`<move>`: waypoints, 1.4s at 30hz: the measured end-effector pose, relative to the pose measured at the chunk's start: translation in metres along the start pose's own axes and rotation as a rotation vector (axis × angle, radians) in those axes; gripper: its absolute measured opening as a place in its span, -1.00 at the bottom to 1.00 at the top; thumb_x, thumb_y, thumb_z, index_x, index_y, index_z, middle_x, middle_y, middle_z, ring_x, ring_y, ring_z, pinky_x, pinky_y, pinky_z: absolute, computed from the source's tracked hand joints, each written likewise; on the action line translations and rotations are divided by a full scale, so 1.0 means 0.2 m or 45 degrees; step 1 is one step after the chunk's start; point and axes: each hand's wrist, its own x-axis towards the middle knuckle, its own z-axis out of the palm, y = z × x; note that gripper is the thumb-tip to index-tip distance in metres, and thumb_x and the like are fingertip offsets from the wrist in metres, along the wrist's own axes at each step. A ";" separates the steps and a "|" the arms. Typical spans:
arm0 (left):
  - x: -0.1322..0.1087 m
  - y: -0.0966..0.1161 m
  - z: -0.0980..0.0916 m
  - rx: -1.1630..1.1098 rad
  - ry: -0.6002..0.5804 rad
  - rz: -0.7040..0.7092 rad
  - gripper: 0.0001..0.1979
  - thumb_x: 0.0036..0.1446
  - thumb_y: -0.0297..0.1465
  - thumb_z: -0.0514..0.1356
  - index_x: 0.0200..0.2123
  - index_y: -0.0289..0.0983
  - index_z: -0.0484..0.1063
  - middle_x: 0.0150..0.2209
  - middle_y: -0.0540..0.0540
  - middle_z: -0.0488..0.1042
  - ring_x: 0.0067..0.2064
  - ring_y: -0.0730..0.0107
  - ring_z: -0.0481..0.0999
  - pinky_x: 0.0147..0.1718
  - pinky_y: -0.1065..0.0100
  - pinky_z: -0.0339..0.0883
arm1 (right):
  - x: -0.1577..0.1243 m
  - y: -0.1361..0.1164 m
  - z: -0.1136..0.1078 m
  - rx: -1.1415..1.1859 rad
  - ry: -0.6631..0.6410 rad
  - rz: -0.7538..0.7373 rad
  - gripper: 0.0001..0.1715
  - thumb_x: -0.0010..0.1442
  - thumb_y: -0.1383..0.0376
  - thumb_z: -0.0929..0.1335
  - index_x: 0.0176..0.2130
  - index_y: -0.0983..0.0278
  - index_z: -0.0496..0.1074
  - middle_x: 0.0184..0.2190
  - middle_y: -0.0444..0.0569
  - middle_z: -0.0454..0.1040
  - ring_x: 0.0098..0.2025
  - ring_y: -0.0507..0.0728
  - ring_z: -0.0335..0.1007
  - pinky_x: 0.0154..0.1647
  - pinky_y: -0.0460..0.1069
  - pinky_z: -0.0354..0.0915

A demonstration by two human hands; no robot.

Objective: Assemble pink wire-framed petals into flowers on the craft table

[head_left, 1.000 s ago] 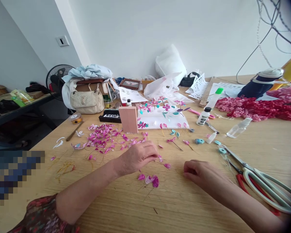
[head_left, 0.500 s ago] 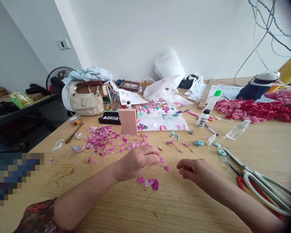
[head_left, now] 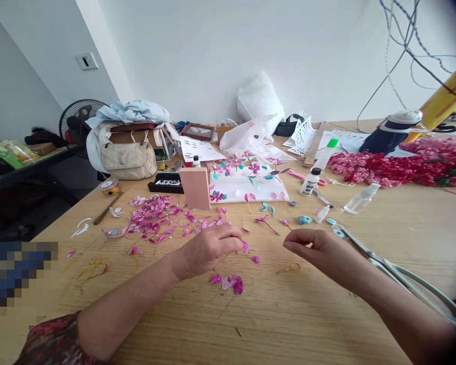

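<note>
My left hand (head_left: 209, 249) is closed in a pinch above the middle of the table. A pink petal piece (head_left: 245, 247) shows right by its fingertips; I cannot tell whether the fingers hold it. Another pink bud (head_left: 256, 260) lies just beyond. My right hand (head_left: 313, 247) is pinched too, its fingertips facing the left hand across a gap. Whatever is between its fingers is too small to make out. Below it lies a looped gold thread or wire (head_left: 294, 267). Nearer me sit several pink and purple flower pieces (head_left: 227, 283) on thin stems.
A pile of pink petals (head_left: 155, 218) spreads at left, before a wooden block (head_left: 195, 188). Large scissors (head_left: 387, 263) lie beside my right forearm. A glue bottle (head_left: 310, 182), a spray bottle (head_left: 361, 198) and red-pink flower bunches (head_left: 387, 170) stand or lie farther back.
My right hand has moved away from me and slightly right, uncovering the looped gold thread or wire. My left hand stays nearly in place. The view has shifted a little.
</note>
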 end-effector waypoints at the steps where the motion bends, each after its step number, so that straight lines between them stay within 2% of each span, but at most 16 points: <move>1: 0.01 0.01 0.00 0.022 -0.021 0.019 -0.75 0.14 -0.57 -0.09 -0.25 -0.32 0.36 -0.22 -0.18 0.40 -0.17 0.42 0.38 -0.20 0.42 0.26 | 0.01 -0.02 -0.02 0.073 -0.009 -0.021 -0.72 0.08 0.16 0.24 -0.53 0.22 0.40 -0.58 -0.12 0.39 -0.52 0.08 0.24 -0.50 -0.05 0.11; 3: 0.03 0.02 0.01 0.070 -0.070 0.063 -0.73 0.15 -0.56 -0.10 -0.25 -0.31 0.37 -0.22 -0.17 0.41 -0.19 0.42 0.38 -0.21 0.42 0.25 | 0.02 -0.07 -0.03 0.270 -0.079 -0.083 -0.72 0.08 0.15 0.24 -0.51 0.24 0.40 -0.55 -0.13 0.37 -0.48 0.07 0.22 -0.49 -0.06 0.11; 5: 0.05 0.03 0.02 0.092 -0.102 0.089 -0.73 0.15 -0.53 -0.09 -0.24 -0.29 0.38 -0.22 -0.16 0.41 -0.20 0.41 0.38 -0.22 0.42 0.24 | 0.04 -0.14 -0.02 0.468 -0.224 -0.157 -0.74 0.08 0.15 0.25 -0.44 0.25 0.43 -0.51 -0.12 0.38 -0.45 0.05 0.23 -0.48 -0.08 0.12; 8: 0.08 0.05 0.02 0.045 -0.090 0.068 -0.74 0.16 -0.50 -0.08 -0.26 -0.27 0.40 -0.21 -0.14 0.41 -0.21 0.39 0.38 -0.24 0.40 0.23 | 0.05 -0.20 0.03 0.712 -0.385 -0.169 -0.80 0.03 0.22 0.29 -0.50 0.27 0.41 -0.59 -0.16 0.34 -0.51 0.01 0.20 -0.50 -0.10 0.11; 10: 0.08 0.05 0.02 -0.048 -0.044 0.025 -0.75 0.16 -0.49 -0.09 -0.26 -0.26 0.38 -0.20 -0.15 0.40 -0.20 0.40 0.37 -0.24 0.38 0.23 | 0.05 -0.21 0.06 0.861 -0.352 -0.129 -0.79 0.01 0.21 0.29 -0.55 0.27 0.37 -0.65 -0.19 0.29 -0.56 -0.01 0.18 -0.52 -0.11 0.11; 12: 0.08 0.05 0.01 -0.210 0.065 -0.070 -0.81 0.14 -0.45 -0.02 -0.19 -0.26 0.32 -0.18 -0.16 0.36 -0.19 0.40 0.34 -0.23 0.36 0.24 | 0.05 -0.21 0.10 0.887 -0.229 -0.092 -0.77 0.00 0.19 0.29 -0.58 0.26 0.33 -0.68 -0.20 0.26 -0.58 0.00 0.15 -0.54 -0.10 0.09; 15: 0.08 0.05 0.01 -0.552 0.242 -0.371 -0.74 0.06 -0.32 0.10 -0.16 -0.27 0.25 -0.26 -0.11 0.32 -0.27 0.43 0.32 -0.30 0.39 0.25 | 0.04 -0.20 0.13 0.840 -0.026 -0.071 -0.75 0.00 0.17 0.28 -0.61 0.24 0.30 -0.68 -0.19 0.23 -0.59 0.01 0.12 -0.56 -0.08 0.07; 18: 0.08 0.05 0.06 -0.872 0.233 -0.695 -0.76 0.08 -0.22 0.05 -0.31 -0.29 0.26 -0.43 0.00 0.27 -0.41 0.51 0.28 -0.44 0.46 0.20 | 0.03 -0.21 0.16 0.894 0.067 -0.087 -0.75 0.00 0.15 0.28 -0.58 0.24 0.31 -0.67 -0.17 0.27 -0.58 0.02 0.15 -0.54 -0.07 0.12; 20: 0.10 0.05 0.11 -1.041 0.205 -0.802 -0.74 0.06 -0.19 0.07 -0.35 -0.30 0.26 -0.45 0.02 0.27 -0.42 0.52 0.28 -0.45 0.46 0.18 | 0.03 -0.22 0.18 0.941 0.094 -0.107 -0.74 0.01 0.12 0.28 -0.56 0.24 0.32 -0.67 -0.16 0.30 -0.58 0.03 0.18 -0.55 -0.07 0.15; 25: 0.12 0.05 0.20 -1.105 0.306 -0.848 -0.74 0.02 -0.20 0.12 -0.45 -0.31 0.28 -0.50 0.03 0.26 -0.45 0.54 0.26 -0.46 0.46 0.16 | 0.03 -0.20 0.22 0.843 0.157 -0.159 -0.73 0.06 0.13 0.25 -0.52 0.25 0.32 -0.65 -0.15 0.31 -0.56 0.05 0.23 -0.53 -0.06 0.17; 32: 0.12 0.07 0.20 -1.269 0.502 -0.981 -0.78 -0.06 -0.29 0.20 -0.55 -0.32 0.28 -0.61 0.07 0.25 -0.53 0.57 0.23 -0.51 0.46 0.11 | 0.03 -0.18 0.24 0.707 0.122 -0.156 -0.80 0.09 0.22 0.25 -0.49 0.25 0.34 -0.62 -0.14 0.38 -0.54 0.05 0.29 -0.52 -0.07 0.19; 38: 0.10 0.08 0.19 -1.493 0.536 -1.048 -0.80 -0.10 -0.33 0.23 -0.58 -0.33 0.31 -0.62 0.06 0.28 -0.53 0.56 0.24 -0.48 0.46 0.13 | 0.02 -0.21 0.23 0.700 0.098 -0.200 -0.80 0.07 0.25 0.26 -0.52 0.26 0.34 -0.62 -0.14 0.40 -0.54 0.04 0.29 -0.51 -0.08 0.20; 42: 0.10 0.07 0.18 -1.694 0.512 -1.086 -0.78 -0.16 -0.34 0.27 -0.58 -0.34 0.31 -0.59 0.05 0.30 -0.52 0.58 0.24 -0.46 0.46 0.12 | 0.03 -0.21 0.23 0.938 0.020 -0.212 -0.79 0.04 0.22 0.29 -0.55 0.28 0.32 -0.64 -0.15 0.36 -0.55 0.02 0.25 -0.51 -0.07 0.20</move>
